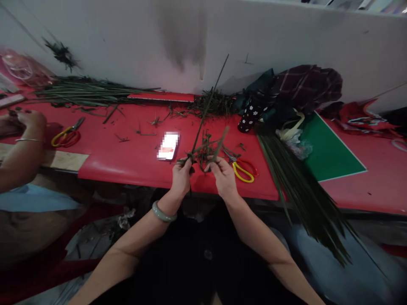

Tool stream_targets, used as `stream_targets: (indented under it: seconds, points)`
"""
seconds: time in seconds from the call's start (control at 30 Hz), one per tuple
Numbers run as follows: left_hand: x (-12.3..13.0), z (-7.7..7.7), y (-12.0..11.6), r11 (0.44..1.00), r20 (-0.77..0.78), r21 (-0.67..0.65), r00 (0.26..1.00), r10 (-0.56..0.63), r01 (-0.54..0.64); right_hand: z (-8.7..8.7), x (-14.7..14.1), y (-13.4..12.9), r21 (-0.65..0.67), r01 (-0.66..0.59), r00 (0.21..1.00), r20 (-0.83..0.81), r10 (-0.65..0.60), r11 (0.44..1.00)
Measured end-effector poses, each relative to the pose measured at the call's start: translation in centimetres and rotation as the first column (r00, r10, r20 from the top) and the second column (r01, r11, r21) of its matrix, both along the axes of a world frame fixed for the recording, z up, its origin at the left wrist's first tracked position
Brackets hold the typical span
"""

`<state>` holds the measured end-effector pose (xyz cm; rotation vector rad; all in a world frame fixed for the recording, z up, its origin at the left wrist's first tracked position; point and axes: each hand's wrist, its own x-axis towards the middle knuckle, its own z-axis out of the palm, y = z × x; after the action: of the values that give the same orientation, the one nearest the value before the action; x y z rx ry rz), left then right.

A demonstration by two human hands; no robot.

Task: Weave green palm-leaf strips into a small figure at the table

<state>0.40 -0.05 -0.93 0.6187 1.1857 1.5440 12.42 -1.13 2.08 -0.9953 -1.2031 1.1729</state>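
My left hand (182, 177), with a pale bangle on the wrist, is closed on green leaf strips and a long thin stem (208, 103) that rises up and to the right. Close beside it, my right hand (223, 176) pinches a green leaf strip (219, 145) with a blurred upper end. Small leaf scraps (206, 142) lie on the red table just beyond both hands. Scissors with yellow and red handles (243, 170) rest right of my right hand. A phone (168, 146) with a lit screen lies beyond my left hand.
Long green leaves (299, 190) overhang the table edge at right, near a green board (330, 154) and a flowered bottle (249, 114). Another leaf bundle (92, 91) lies at the back left. A person's arm (27, 148) and second scissors (66, 136) are at left.
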Motion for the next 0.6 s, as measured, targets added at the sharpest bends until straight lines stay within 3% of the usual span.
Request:
stream_targets:
  seconds: [0.1,0.27,0.47,0.6]
  points:
    - [-0.2,0.4,0.2,0.999,-0.026,0.037,0.999,0.028,-0.027,-0.4,-0.9,-1.4,-0.029,-0.156,0.977,0.143,0.158,0.987]
    - [-0.1,1.1,0.2,0.998,-0.004,0.003,0.998,0.060,-0.060,-1.5,-2.1,-2.5,0.007,-0.250,0.937,0.253,0.240,0.968]
    - [-0.2,1.3,0.4,0.990,-0.014,0.031,0.991,0.135,-0.135,-3.0,-2.5,-2.8,-0.063,-0.177,0.981,0.066,0.181,0.982]
    - [-0.1,1.0,0.3,0.991,-0.030,0.051,0.991,0.127,-0.126,-3.4,-3.0,-2.9,-0.111,-0.132,0.989,0.045,0.138,0.985]
